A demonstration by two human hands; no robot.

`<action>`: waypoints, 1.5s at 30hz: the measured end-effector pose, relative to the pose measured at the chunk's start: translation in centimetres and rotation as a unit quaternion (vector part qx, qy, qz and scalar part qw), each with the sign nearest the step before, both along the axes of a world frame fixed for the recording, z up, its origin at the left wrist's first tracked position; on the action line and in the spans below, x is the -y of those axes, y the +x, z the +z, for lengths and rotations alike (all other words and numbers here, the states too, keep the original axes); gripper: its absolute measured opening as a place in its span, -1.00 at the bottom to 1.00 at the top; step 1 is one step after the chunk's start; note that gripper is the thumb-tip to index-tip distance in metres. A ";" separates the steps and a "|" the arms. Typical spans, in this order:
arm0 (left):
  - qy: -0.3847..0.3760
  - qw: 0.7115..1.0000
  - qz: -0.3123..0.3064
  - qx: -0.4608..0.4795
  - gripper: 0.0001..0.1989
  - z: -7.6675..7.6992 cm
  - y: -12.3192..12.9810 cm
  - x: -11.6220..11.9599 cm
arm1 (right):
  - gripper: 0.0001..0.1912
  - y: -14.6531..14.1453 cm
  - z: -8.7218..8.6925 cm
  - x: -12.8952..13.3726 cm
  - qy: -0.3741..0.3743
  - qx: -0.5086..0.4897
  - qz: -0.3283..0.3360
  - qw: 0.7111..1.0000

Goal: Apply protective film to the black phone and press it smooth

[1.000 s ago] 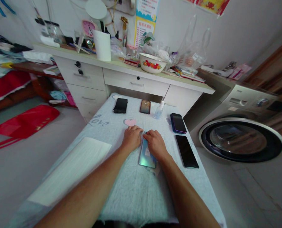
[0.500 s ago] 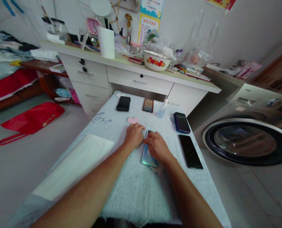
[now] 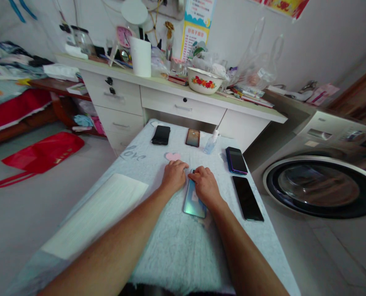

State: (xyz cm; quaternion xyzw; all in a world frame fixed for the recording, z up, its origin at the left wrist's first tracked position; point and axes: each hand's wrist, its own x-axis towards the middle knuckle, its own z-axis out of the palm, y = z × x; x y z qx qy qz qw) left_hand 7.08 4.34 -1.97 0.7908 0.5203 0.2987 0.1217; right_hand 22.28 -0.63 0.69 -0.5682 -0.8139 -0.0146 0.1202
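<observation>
A light blue, shiny smartphone (image 3: 192, 207) lies back up on the cloth-covered table between my forearms, with a small pale patch on its back. My right hand (image 3: 205, 185) is closed over its upper part, thumb at the left edge and fingers bent across the top. My left hand (image 3: 173, 176) rests just left of the phone's top end, its fingers bent and close together; whatever is under them is hidden. A pink heart print (image 3: 173, 156) shows on the cloth beyond my left hand.
Around the table lie a black phone (image 3: 161, 135), a brown-backed phone (image 3: 192, 138), a purple-edged phone (image 3: 236, 160) and a large dark phone (image 3: 247, 198). A spray bottle (image 3: 211, 142) stands near the back. A pale sheet (image 3: 98, 213) lies left; a washing machine (image 3: 321, 139) stands right.
My right hand has shifted slightly up and right on the phone, uncovering more of its back and the pale patch. My left hand stays almost still. The camera view has tilted slightly.
</observation>
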 end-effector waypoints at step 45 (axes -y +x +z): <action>-0.021 0.999 -0.032 0.012 -0.82 0.5 -0.1 0.2 | -0.70 -0.1 1.4 2.6 -0.047 -0.038 0.100 0.993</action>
